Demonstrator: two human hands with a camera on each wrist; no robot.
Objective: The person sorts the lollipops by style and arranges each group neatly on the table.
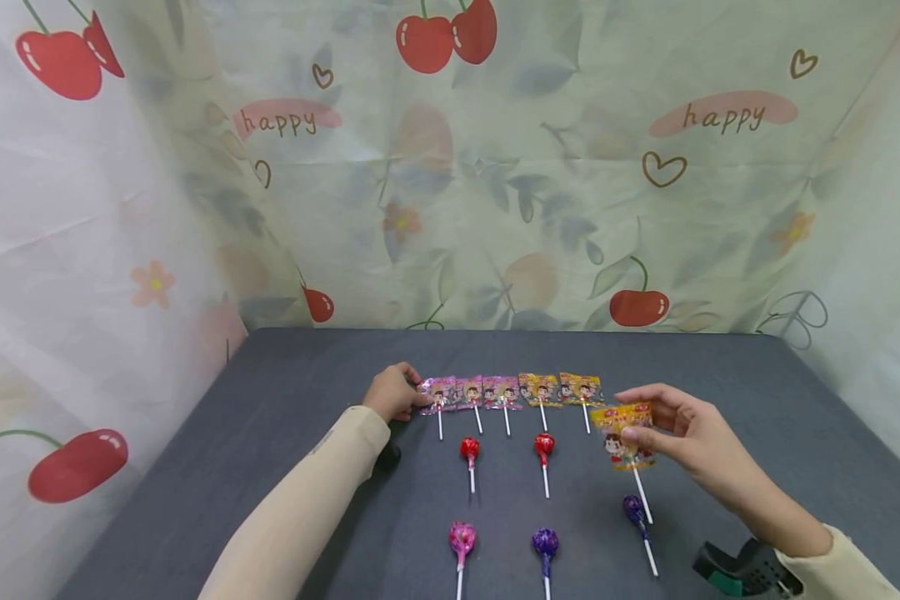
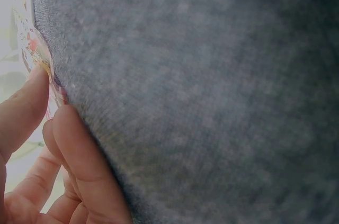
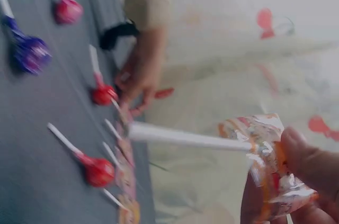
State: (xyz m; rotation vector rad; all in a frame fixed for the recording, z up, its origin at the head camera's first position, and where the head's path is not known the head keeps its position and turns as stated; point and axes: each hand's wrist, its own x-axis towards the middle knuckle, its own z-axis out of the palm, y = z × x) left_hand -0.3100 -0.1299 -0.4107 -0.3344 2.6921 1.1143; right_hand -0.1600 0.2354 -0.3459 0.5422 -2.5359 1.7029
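Note:
My right hand (image 1: 686,437) holds a lollipop in an orange wrapper (image 1: 617,446), raised off the table, its white stick slanting down. In the right wrist view, the thumb presses on the crinkled orange wrapper (image 3: 270,168). At the left end of a back row of wrapped lollipops, my left hand (image 1: 394,393) pinches the edge of a pink-wrapped lollipop (image 1: 440,394) lying on the table. The left wrist view shows the thumb and a finger (image 2: 79,150) at that wrapper's edge. Two more pink-wrapped lollipops (image 1: 502,392) and two orange-wrapped ones (image 1: 540,389) continue the row rightward.
Before the row lie two red lollipops (image 1: 544,446). Nearer are a pink lollipop (image 1: 462,537) and a purple one (image 1: 545,543). Another purple lollipop (image 1: 633,508) lies below the right hand. The dark grey table (image 1: 270,467) meets a patterned curtain (image 1: 480,242) behind.

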